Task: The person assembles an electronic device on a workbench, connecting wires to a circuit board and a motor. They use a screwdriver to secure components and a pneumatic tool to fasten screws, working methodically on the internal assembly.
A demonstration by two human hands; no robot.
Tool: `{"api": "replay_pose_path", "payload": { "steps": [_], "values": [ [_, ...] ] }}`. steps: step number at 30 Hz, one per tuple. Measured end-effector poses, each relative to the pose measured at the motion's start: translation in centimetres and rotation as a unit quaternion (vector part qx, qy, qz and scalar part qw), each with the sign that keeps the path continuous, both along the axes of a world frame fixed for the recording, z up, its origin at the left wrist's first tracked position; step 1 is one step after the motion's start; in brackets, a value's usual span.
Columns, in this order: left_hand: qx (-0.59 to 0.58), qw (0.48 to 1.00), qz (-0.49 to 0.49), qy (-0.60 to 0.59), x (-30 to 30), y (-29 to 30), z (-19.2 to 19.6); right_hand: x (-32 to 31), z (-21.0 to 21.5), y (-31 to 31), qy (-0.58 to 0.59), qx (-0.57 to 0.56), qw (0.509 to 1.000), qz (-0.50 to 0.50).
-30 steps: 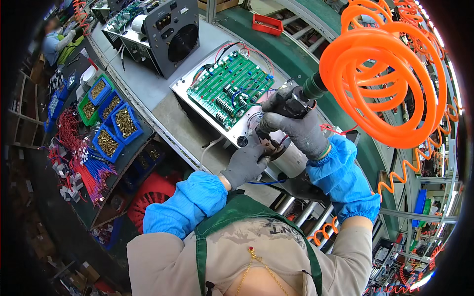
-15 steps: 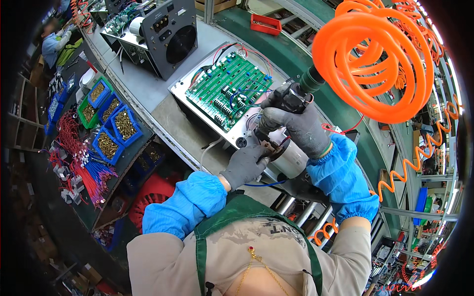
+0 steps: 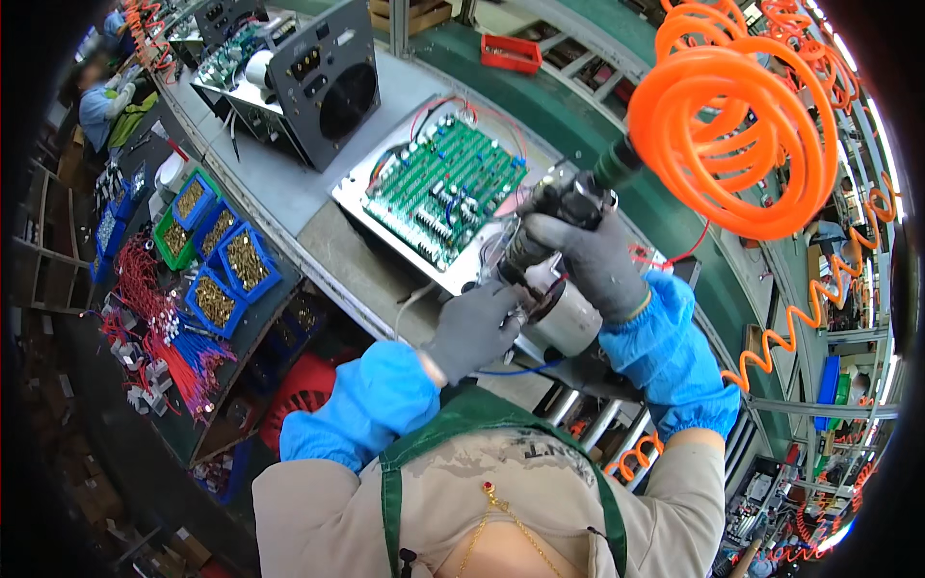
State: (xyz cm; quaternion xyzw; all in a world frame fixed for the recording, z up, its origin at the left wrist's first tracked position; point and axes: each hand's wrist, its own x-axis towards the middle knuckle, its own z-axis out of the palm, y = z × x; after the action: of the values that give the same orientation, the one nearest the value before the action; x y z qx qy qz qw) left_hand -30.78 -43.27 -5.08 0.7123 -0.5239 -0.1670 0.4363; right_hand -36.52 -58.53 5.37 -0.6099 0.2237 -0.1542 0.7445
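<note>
My right hand [image 3: 602,260], in a grey glove, is wrapped round a dark air screwdriver [image 3: 568,199]. The tool points down toward the near right corner of a pale metal chassis [image 3: 358,200]. A green circuit board [image 3: 448,183] with wires lies on the chassis. At the tool's lower end, my gloved left hand [image 3: 472,332] has its fingers pinched together; what they hold, if anything, is hidden. Close beside both hands is a pale grey cylinder [image 3: 568,326] with a dark opening at its top. A blue wire [image 3: 520,371] runs below my left hand.
An orange coiled hose [image 3: 732,135] hangs above the tool. Blue bins [image 3: 249,265] of brass fasteners and bundles of red wires [image 3: 145,279] lie on the left bench. A dark-panelled unit [image 3: 328,82] stands farther along the line. Metal rollers [image 3: 597,424] are at near right.
My left hand has shifted slightly down and left, its back turned more upward. The screwdriver and my right hand have moved a little, and the orange hose has swung to the right.
</note>
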Motion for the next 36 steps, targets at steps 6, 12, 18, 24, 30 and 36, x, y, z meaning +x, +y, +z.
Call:
{"api": "replay_pose_path", "payload": {
  "steps": [6,12,18,24,30,36],
  "values": [
    [-0.064,0.997,-0.015,0.026,5.4,-3.3,7.3,-1.1,0.4,-0.9,-0.215,-0.008,0.975,0.062],
    [-0.255,0.904,-0.099,-0.329,11.8,-7.3,11.4,-5.8,8.0,-6.7,-0.080,0.038,0.996,0.031],
    [-0.351,0.864,-0.097,-0.349,17.5,-17.4,12.0,-2.9,11.4,-3.8,0.012,0.112,0.992,0.055],
    [-0.330,0.881,-0.011,-0.338,16.6,-23.9,16.1,1.8,10.0,-13.0,-0.024,-0.097,0.992,-0.072],
    [-0.194,0.915,-0.101,-0.338,22.4,-18.2,12.9,8.7,1.1,-31.4,-0.033,-0.068,0.982,-0.175],
    [-0.150,0.938,0.033,-0.312,27.0,-12.0,9.2,12.6,1.0,-35.6,-0.013,-0.022,0.952,-0.305]
  ]
}}
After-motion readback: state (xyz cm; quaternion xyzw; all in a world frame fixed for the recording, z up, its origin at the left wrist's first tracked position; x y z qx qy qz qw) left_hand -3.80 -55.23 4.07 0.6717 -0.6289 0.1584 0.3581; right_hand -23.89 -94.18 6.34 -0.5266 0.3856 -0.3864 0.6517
